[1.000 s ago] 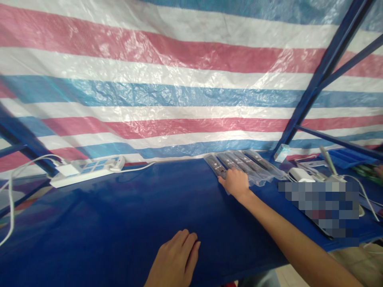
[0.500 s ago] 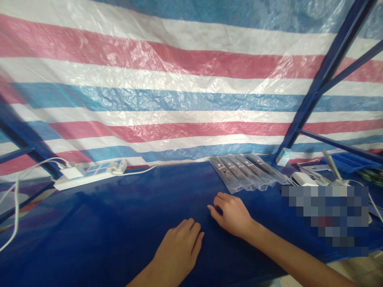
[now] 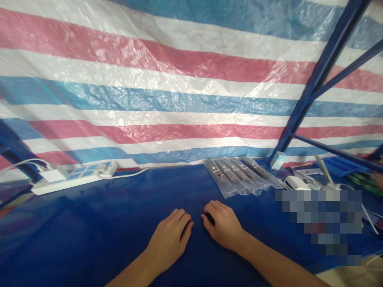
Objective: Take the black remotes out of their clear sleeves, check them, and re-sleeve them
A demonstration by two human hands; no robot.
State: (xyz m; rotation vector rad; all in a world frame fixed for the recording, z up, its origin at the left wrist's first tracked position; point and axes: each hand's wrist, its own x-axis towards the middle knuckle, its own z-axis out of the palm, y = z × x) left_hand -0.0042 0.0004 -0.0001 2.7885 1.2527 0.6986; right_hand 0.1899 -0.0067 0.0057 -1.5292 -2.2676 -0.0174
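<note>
Both hands rest palm down on a blue table [image 3: 98,223], apart from each other. My left hand [image 3: 171,238] lies left of centre with nothing in it; its fingers are slightly curled and its thumb stands apart. Across a narrow gap, my right hand [image 3: 223,225] is also bare, with bent fingers and the thumb apart from them. Beyond my right hand lie several clear plastic bags [image 3: 235,175] side by side, with dark items inside. Neither hand touches them.
A white power strip [image 3: 72,177] with plugs and cables lies at the back left. At the right are a small box [image 3: 278,160], a white adapter [image 3: 297,183], a blue tray [image 3: 344,166] and a pixelated patch. Blue frame bars [image 3: 311,89] stand before a striped sheet [image 3: 185,101].
The view has shifted slightly, so the table items appear further left. My left hand has moved a little forward on the table, and the two hands are now more nearly level.
</note>
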